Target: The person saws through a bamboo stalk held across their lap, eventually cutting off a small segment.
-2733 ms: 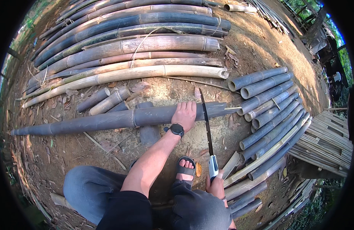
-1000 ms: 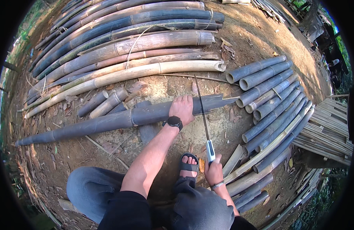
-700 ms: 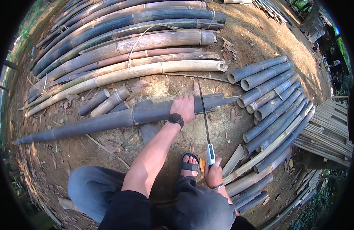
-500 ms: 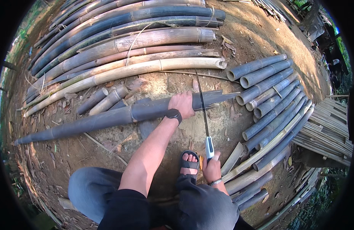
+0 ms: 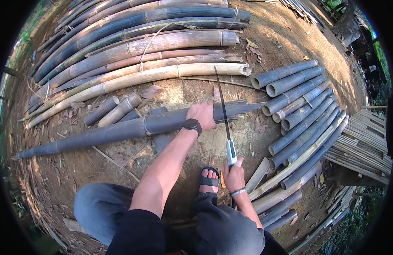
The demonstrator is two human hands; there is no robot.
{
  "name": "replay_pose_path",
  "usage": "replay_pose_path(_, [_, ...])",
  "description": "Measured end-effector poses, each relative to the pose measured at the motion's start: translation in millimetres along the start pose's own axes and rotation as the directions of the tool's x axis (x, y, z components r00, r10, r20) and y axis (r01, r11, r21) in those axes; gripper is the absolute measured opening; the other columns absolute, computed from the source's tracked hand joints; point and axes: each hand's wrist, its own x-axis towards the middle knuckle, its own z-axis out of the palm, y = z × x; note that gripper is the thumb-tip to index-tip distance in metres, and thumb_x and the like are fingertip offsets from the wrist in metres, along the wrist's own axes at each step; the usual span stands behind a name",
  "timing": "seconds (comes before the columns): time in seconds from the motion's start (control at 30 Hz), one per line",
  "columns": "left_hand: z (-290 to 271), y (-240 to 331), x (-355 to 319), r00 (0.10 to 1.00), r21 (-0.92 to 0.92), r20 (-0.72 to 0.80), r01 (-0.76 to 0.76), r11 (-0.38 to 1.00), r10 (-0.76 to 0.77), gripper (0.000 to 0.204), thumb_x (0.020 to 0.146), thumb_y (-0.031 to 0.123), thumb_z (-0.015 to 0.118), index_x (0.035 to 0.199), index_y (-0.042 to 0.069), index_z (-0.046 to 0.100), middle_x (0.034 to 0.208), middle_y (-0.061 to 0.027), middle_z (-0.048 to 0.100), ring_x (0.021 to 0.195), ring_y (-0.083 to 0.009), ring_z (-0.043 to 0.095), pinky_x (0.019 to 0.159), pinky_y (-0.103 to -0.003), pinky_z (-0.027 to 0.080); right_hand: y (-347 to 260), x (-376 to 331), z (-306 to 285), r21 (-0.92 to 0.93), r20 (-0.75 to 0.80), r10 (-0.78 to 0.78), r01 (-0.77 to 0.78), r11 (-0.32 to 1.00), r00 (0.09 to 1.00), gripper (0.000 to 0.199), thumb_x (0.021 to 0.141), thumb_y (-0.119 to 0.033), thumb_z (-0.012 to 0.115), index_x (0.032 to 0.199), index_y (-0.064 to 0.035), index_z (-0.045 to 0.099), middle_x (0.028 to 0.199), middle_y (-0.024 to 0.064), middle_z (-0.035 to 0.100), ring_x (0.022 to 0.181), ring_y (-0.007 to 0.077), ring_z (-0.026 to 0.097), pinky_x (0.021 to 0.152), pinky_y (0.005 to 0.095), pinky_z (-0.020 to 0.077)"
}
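A long dark bamboo pole [image 5: 98, 135] lies across the ground in front of me, its right end split and jagged. My left hand [image 5: 201, 115] is wrapped over the pole near that end, pressing it from above. Just right of this hand, the blade of a hand saw [image 5: 223, 106] crosses the pole. My right hand [image 5: 234, 175] grips the saw's handle, which is white and dark. The blade points away from me, and its tip reaches past the pole. A short bamboo piece [image 5: 162, 142] shows under the pole; the rest of it is hidden.
Several long bamboo poles [image 5: 132, 50] lie side by side at the far left. Shorter cut tubes [image 5: 298, 87] form a row at the right, beside a slatted bamboo platform [image 5: 362, 140]. Two stubs [image 5: 120, 111] lie beyond the pole. My sandalled foot [image 5: 209, 180] is between my arms.
My right hand and the saw have moved away from me, the blade sliding farther across the pole. My left hand stays in place on the bamboo.
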Motion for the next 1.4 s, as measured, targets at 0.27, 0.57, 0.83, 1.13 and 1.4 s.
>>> replay_pose_path(0.27, [-7.3,3.2,7.9,0.999,-0.014,0.043,0.019,1.000,-0.019,0.065,0.059,0.040,0.087,0.104,-0.002,0.065,0.100,-0.0218,0.071,0.094,-0.0344,0.071,0.084,-0.043,0.057,20.2,-35.0,-6.3,0.005,-0.004,0.009,-0.009,1.000,1.000,0.044,0.097,-0.026,0.061,0.113,0.0061,0.035,0.069,0.0349,0.061,0.067,0.0535,0.062,0.055,0.0604,0.0475])
replay_pose_path(0.57, [-14.4,7.1,18.1,0.995,-0.012,0.095,0.007,1.000,-0.006,0.065,0.059,0.044,0.084,0.102,-0.001,0.066,0.087,-0.0186,0.073,0.082,-0.0321,0.072,0.078,-0.042,0.058,23.7,-36.7,-10.6,-0.017,-0.041,0.000,-0.001,1.000,0.999,0.039,0.096,-0.024,0.061,0.109,0.0036,0.036,0.067,0.0329,0.061,0.066,0.0530,0.062,0.055,0.0597,0.0486])
replay_pose_path(0.83, [-19.9,2.1,21.2,0.982,-0.008,0.189,0.029,1.000,-0.027,0.059,0.057,0.044,0.084,0.096,0.001,0.069,0.080,-0.0146,0.073,0.080,-0.0298,0.073,0.077,-0.040,0.058,17.0,-51.2,-12.5,0.016,-0.028,0.008,-0.007,1.000,1.000,0.040,0.097,-0.024,0.059,0.112,0.0052,0.036,0.072,0.0355,0.062,0.069,0.0550,0.061,0.059,0.0623,0.0478])
replay_pose_path(1.13, [-21.6,-0.3,17.8,0.978,-0.008,0.207,0.033,0.999,-0.031,0.055,0.059,0.042,0.083,0.093,0.001,0.070,0.079,-0.0147,0.074,0.078,-0.0286,0.073,0.075,-0.038,0.059,-3.2,-28.3,-12.8,-0.014,-0.011,0.021,-0.021,1.000,1.000,0.042,0.097,-0.024,0.060,0.112,0.0067,0.035,0.069,0.0343,0.062,0.068,0.0541,0.062,0.056,0.0612,0.0469])
replay_pose_path(1.4, [-24.5,-9.4,15.9,0.972,-0.061,0.229,0.057,0.996,-0.042,0.049,0.060,0.041,0.084,0.088,0.003,0.070,0.068,-0.0111,0.072,0.071,-0.0248,0.073,0.071,-0.037,0.059,-18.1,12.0,-3.8,0.027,-0.017,-0.033,0.033,0.999,0.999,0.042,0.095,-0.022,0.064,0.111,0.0059,0.036,0.070,0.0347,0.062,0.069,0.0538,0.063,0.055,0.0584,0.0488])
